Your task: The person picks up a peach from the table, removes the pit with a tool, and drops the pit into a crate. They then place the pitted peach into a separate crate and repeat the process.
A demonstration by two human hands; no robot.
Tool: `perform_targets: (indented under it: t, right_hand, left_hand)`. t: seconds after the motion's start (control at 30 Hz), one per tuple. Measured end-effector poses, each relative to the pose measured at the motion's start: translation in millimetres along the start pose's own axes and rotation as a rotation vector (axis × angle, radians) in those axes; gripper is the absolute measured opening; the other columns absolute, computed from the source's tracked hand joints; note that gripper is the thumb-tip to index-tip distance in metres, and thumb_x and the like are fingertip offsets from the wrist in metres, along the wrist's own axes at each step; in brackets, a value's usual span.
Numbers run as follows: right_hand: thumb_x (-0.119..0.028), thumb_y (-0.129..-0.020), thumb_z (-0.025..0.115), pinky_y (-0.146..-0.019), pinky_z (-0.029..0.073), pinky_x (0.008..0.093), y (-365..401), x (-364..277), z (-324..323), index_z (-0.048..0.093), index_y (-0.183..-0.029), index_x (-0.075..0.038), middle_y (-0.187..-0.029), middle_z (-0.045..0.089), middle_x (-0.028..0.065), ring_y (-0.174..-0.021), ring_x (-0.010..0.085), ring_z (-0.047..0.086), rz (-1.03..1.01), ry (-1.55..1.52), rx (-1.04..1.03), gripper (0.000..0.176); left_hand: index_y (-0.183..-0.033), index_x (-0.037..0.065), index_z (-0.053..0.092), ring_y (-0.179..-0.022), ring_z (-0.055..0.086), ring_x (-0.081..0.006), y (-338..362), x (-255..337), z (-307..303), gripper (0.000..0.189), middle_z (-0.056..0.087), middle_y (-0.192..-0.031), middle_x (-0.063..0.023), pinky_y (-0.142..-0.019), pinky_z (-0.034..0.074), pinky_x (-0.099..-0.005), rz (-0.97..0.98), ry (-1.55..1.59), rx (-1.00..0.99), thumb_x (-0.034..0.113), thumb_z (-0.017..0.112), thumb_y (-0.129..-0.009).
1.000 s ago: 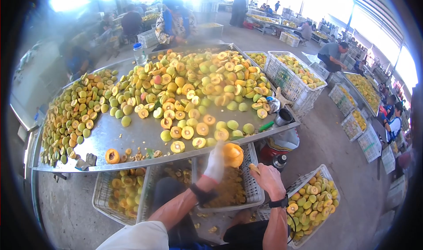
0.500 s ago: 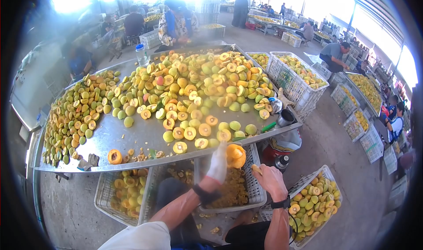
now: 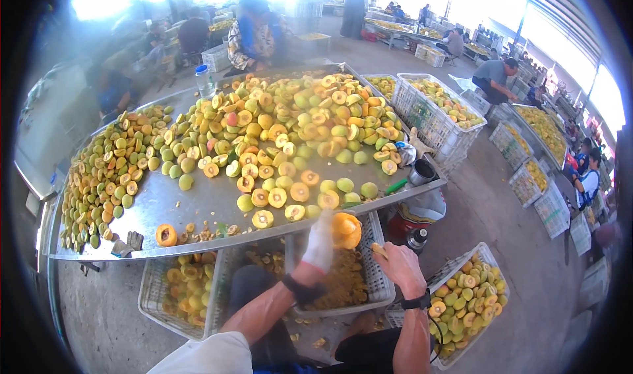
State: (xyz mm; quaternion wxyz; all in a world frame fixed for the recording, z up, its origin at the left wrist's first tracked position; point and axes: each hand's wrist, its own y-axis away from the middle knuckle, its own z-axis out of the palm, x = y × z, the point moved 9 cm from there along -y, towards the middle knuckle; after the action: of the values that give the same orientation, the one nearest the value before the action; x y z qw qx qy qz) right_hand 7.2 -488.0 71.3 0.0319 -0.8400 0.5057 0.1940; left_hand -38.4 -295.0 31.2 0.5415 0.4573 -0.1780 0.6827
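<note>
My left hand (image 3: 319, 243), in a white glove, is closed on an orange-yellow peach (image 3: 346, 230) just past the table's front edge. The peach shows a hollowed, cut side; its exact shape is slightly blurred. My right hand (image 3: 401, 266), bare, is closed around a small tool (image 3: 379, 249) with a pale yellowish end showing; the rest is hidden in the fingers. The tool is apart from the peach. Under both hands stands a white crate (image 3: 379, 288) with brownish-yellow pits and scraps. Heaped peach halves (image 3: 264, 120) cover much of the metal table (image 3: 198, 206).
Crates of peaches stand at lower left (image 3: 150, 301) and lower right (image 3: 484, 255). A steel cup (image 3: 422, 172), a green-handled tool (image 3: 396, 186) and a water bottle (image 3: 205, 83) are on the table. Beneath its right corner is a thermos (image 3: 417, 238). A person (image 3: 254, 38) sits opposite.
The whole view has shifted slightly to the left. Both hands keep nearly the same pose, with the peach still in my left hand and the small tool in my right.
</note>
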Motion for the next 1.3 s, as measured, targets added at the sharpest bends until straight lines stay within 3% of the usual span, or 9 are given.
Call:
perform_targets:
  t: [0.27, 0.37, 0.97, 1.07, 1.17, 1.3]
  right_hand:
    - [-0.034, -0.097, 0.067, -0.084, 0.053, 0.0531, -0.7, 0.8, -0.3, 0.071, -0.097, 0.002, -0.092, 0.071, 0.0281, -0.094, 0.0466, 0.068, 0.000, -0.001, 0.006, 0.036]
    - [-0.037, -0.097, 0.066, -0.080, 0.053, 0.0540, -3.1, 4.0, 4.1, 0.067, -0.096, 0.000, -0.088, 0.071, 0.0255, -0.089, 0.0452, 0.069, -0.015, 0.016, 0.013, 0.036]
    - [-0.037, -0.097, 0.067, -0.079, 0.053, 0.0542, -1.6, 2.1, 1.3, 0.067, -0.096, 0.001, -0.088, 0.071, 0.0265, -0.090, 0.0462, 0.069, -0.017, 0.003, 0.019, 0.037]
    - [-0.035, -0.097, 0.066, -0.085, 0.052, 0.0538, -0.3, 0.5, -1.1, 0.071, -0.101, 0.002, -0.096, 0.071, 0.0291, -0.095, 0.0480, 0.068, 0.043, -0.017, -0.040, 0.037]
    - [-0.035, -0.096, 0.067, -0.078, 0.052, 0.0547, -0.8, 2.0, -0.1, 0.067, -0.095, 0.001, -0.087, 0.071, 0.0270, -0.089, 0.0469, 0.068, -0.012, -0.002, 0.018, 0.036]
    - [-0.034, -0.096, 0.067, -0.077, 0.052, 0.0549, -0.8, 4.1, 1.5, 0.067, -0.094, 0.001, -0.087, 0.070, 0.0272, -0.088, 0.0467, 0.068, -0.032, -0.006, 0.031, 0.035]
  left_hand:
    - [-0.117, 0.001, 0.071, -0.090, 0.072, -0.0162, 14.0, 21.0, 13.2, 0.062, 0.074, -0.103, -0.0082, -0.077, 0.059, -0.0299, 0.069, -0.012, 0.017, 0.055, 0.043, -0.109]
    - [-0.117, 0.001, 0.071, -0.090, 0.072, -0.0165, 12.7, 18.4, 13.4, 0.062, 0.074, -0.102, -0.0081, -0.077, 0.059, -0.0308, 0.067, -0.001, 0.014, 0.055, 0.043, -0.108]
    - [-0.115, -0.001, 0.069, -0.085, 0.072, -0.0194, 0.7, 2.6, 10.6, 0.065, 0.074, -0.102, -0.0109, -0.072, 0.060, -0.0333, 0.034, 0.057, -0.083, 0.057, 0.042, -0.108]
    - [-0.115, -0.001, 0.069, -0.084, 0.073, -0.0198, -0.7, 3.2, 8.5, 0.063, 0.074, -0.102, -0.0110, -0.071, 0.060, -0.0334, 0.039, 0.055, -0.081, 0.056, 0.042, -0.108]
    - [-0.115, -0.001, 0.069, -0.085, 0.073, -0.0199, -2.4, 0.0, 7.9, 0.062, 0.074, -0.102, -0.0111, -0.071, 0.061, -0.0337, 0.020, 0.086, -0.064, 0.054, 0.042, -0.108]
    - [-0.117, -0.001, 0.068, -0.087, 0.073, -0.0203, 2.0, 2.0, 10.7, 0.058, 0.074, -0.104, -0.0112, -0.072, 0.061, -0.0342, 0.010, 0.102, -0.087, 0.051, 0.044, -0.108]
